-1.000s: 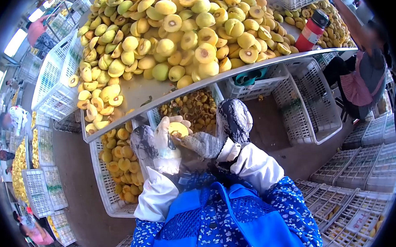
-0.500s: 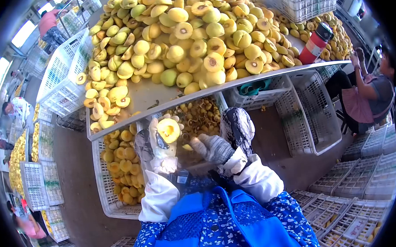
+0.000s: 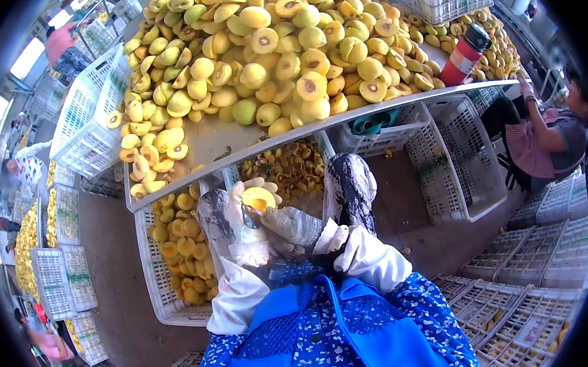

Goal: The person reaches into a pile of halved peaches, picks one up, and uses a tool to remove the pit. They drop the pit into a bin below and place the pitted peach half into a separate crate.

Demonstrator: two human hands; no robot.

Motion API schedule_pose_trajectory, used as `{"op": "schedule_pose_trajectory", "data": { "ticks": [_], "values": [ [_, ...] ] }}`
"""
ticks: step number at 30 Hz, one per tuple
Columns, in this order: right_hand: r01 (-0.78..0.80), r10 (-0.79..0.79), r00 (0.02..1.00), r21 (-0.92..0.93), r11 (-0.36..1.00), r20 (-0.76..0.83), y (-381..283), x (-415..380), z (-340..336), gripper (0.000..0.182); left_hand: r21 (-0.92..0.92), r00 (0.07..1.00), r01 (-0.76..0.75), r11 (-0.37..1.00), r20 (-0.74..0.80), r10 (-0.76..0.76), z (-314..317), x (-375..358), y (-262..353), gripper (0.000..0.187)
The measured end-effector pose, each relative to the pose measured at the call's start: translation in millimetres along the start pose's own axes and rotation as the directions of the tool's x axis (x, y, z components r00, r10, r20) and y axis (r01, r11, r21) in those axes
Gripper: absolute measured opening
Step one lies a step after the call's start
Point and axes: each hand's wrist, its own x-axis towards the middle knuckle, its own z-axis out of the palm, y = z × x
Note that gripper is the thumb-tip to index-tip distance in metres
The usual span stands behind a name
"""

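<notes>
A hollowed yellow peach half [image 3: 259, 197] sits in my left hand [image 3: 241, 216], whose gloved fingers wrap round it from behind. My right hand [image 3: 295, 226], in a grey knit glove, reaches across to the lower edge of this half. Its fingers are closed against the fruit, and whatever they hold is hidden. Both hands are above my lap. Below them, between my knees, a bin of brown and yellow scraps [image 3: 287, 170] stands under the table. Beside my left knee, a white crate [image 3: 154, 284] holds many hollowed peach halves.
A metal table [image 3: 212, 144] carries a large heap of peach halves [image 3: 255, 72], many with pits. A red flask [image 3: 460, 58] stands at its right. White crates [image 3: 459, 161] lie below right, with more stacked behind. One co-worker [image 3: 551, 137] sits at the right; others are at the left.
My right hand has moved left and up to the peach half, from apart near a small yellow piece. The half has tilted and sits slightly lower and farther right.
</notes>
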Motion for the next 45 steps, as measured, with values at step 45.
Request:
{"op": "schedule_pose_trajectory", "data": {
  "ticks": [45],
  "values": [
    [-0.021,-0.035,0.999,-0.981,0.191,-0.028,8,13,-34,0.041,0.178,0.927,-0.192,-0.965,0.357,-0.119,-98,172,139,0.039]
  ]
}}
